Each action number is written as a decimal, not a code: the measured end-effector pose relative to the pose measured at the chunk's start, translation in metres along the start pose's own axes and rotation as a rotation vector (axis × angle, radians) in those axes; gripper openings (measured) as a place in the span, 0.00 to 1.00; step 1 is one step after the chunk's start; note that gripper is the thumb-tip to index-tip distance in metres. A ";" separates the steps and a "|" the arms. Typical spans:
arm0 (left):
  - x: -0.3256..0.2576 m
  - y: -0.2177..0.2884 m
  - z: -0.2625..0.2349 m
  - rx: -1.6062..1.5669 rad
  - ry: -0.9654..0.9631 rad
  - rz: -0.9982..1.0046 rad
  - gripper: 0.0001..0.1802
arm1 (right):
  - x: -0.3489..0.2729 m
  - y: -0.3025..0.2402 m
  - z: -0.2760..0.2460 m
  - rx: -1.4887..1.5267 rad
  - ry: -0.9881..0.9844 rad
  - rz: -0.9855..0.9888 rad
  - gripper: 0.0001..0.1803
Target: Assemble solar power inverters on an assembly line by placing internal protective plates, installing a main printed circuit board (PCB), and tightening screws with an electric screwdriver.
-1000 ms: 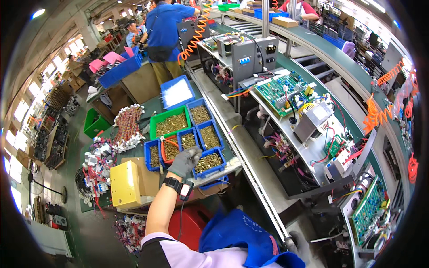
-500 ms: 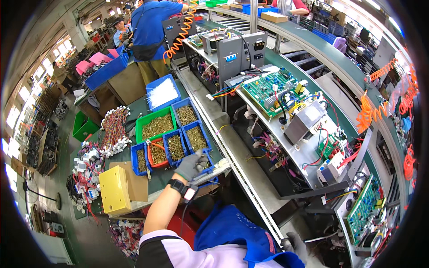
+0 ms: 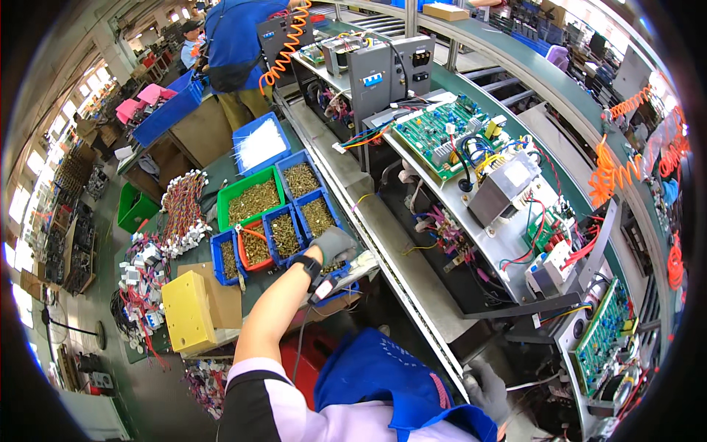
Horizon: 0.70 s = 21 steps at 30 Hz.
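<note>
Head view: gloved left hand (image 3: 333, 244), blue plastic bin (image 3: 346, 274).

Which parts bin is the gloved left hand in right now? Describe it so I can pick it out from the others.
Start at the side table left of the long metal bench rail, where small bins of brass-coloured screws cluster. The left hand, in a grey glove, reaches into the blue bin at the cluster's near right corner, beside the rail. Unlike the green bin and orange bin, it is blue and nearest the person.
</note>
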<state>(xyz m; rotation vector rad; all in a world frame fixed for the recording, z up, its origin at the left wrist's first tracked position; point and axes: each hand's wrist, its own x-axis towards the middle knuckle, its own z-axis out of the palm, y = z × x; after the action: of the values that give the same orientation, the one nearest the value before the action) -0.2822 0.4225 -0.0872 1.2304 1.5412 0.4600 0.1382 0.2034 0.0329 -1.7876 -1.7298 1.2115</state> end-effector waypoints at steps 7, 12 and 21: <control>0.065 -0.002 -0.006 1.457 -0.439 0.407 0.09 | -0.048 0.033 -0.008 -0.020 0.077 0.107 0.35; 0.070 0.009 -0.010 1.560 -0.582 0.293 0.10 | -0.046 0.019 -0.004 0.031 0.133 0.214 0.30; -0.028 -0.035 -0.064 -1.011 -0.212 0.084 0.25 | -0.008 0.004 0.005 -0.037 0.072 0.076 0.27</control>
<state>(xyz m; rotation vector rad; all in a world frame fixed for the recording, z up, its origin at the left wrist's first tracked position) -0.3577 0.4038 -0.0780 0.5151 0.8541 0.9740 0.1381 0.1940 0.0298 -1.9107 -1.6681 1.1369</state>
